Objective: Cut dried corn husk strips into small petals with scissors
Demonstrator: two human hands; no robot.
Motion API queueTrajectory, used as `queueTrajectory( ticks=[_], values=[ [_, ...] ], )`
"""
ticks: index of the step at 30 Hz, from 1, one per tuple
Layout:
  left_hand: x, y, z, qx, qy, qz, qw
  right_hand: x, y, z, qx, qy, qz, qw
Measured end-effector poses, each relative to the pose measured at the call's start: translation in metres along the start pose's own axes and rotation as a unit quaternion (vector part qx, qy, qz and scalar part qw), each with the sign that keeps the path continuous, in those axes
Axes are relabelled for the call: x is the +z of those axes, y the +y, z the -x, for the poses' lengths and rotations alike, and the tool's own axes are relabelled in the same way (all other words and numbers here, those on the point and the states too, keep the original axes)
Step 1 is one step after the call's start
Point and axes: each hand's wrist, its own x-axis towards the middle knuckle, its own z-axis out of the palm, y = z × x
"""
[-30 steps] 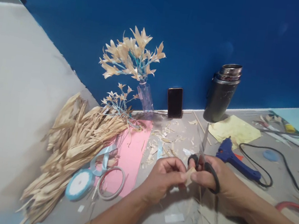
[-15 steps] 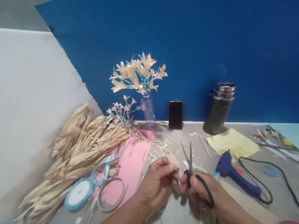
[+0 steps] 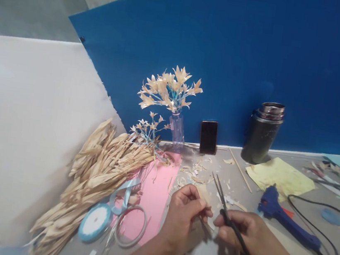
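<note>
My right hand (image 3: 242, 233) grips a pair of scissors (image 3: 225, 213) by the black handles, with the blades pointing up and away and only slightly apart. Beside it, my left hand (image 3: 185, 215) is closed in a pinch on a thin pale strip (image 3: 206, 223), which looks like a piece of dried husk; much of it hides behind the fingers. The two hands are close together but apart. Around them, small husk scraps (image 3: 197, 173) lie scattered on the table. A bundle of dried husks (image 3: 99, 164) rests to the left.
Husk flowers (image 3: 170, 88) stand in a clear purple bottle (image 3: 176, 132). Nearby are a phone (image 3: 208, 137), a dark flask (image 3: 263, 133), a yellow cloth (image 3: 279, 175), a blue glue gun (image 3: 289, 222) with a black cord, pink paper (image 3: 157, 188), a blue ribbon spool (image 3: 95, 222) and a tape roll (image 3: 131, 226).
The view has turned left, so everything sits further right. The scissors have tilted and their blades have come closer together. My right hand has drawn slightly away from my left.
</note>
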Motion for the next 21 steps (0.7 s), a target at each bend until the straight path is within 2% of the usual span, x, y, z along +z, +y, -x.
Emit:
queueTrajectory(
  ticks=[2, 5, 10, 15, 21],
  values=[
    [0.001, 0.001, 0.001, -0.002, -0.015, 0.021, 1.0, -0.001, -0.001, 0.0, -0.014, -0.005, -0.029, 0.999],
    [0.002, 0.003, 0.003, -0.025, -0.059, 0.071, 0.995, -0.002, -0.003, 0.001, -0.028, -0.046, -0.054, 0.997],
    [0.0, -0.003, 0.003, -0.108, -0.172, 0.1, 0.974, -0.002, -0.004, 0.002, 0.017, -0.116, -0.058, 0.991],
    [-0.004, -0.01, -0.001, -0.112, -0.169, 0.13, 0.971, 0.0, 0.008, 0.0, 0.04, -0.133, -0.138, 0.981],
    [-0.008, -0.011, -0.004, -0.103, -0.179, 0.135, 0.969, 0.007, 0.018, -0.003, -0.021, -0.201, -0.217, 0.955]
  ],
)
